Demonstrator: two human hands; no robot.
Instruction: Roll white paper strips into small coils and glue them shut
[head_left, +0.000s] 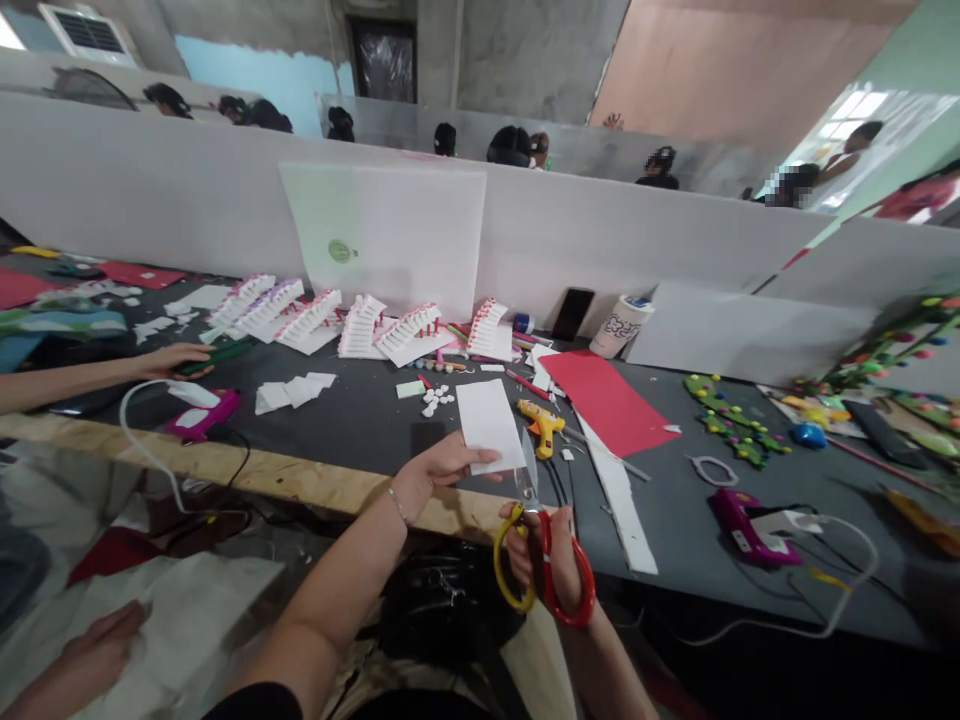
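Tabletop (360,425), dark and wood-edged, stretches across in front of you, and one large white board (390,230) stands upright at its back. One red sheet (611,405) lies right of centre, with one long white strip (619,500) slanting down from it toward your edge. Your two hands are apart, each closed on something. Your right hand (566,572) grips one pair of scissors (532,506), with one red and one yellow loop, its blades pointing away from you. Your left hand (442,460) pinches one white card (487,415) by its near end, thumb on top and fingers beneath, so the card reaches forward from that hand and sits ahead and to the left of your right hand. The blades are just beside the card's right edge; you cannot tell whether they touch it. Beyond the card you have six stepped white models (362,325) in a row, five to the left and one set slightly apart. Two magenta power blocks (754,530) sit one on each side of you. You can count one black phone (572,315) near the back and one yellow glue gun (547,425) just right of the card. Smallest are the white pellets (430,410) left of the card, heaped too closely to count surely.
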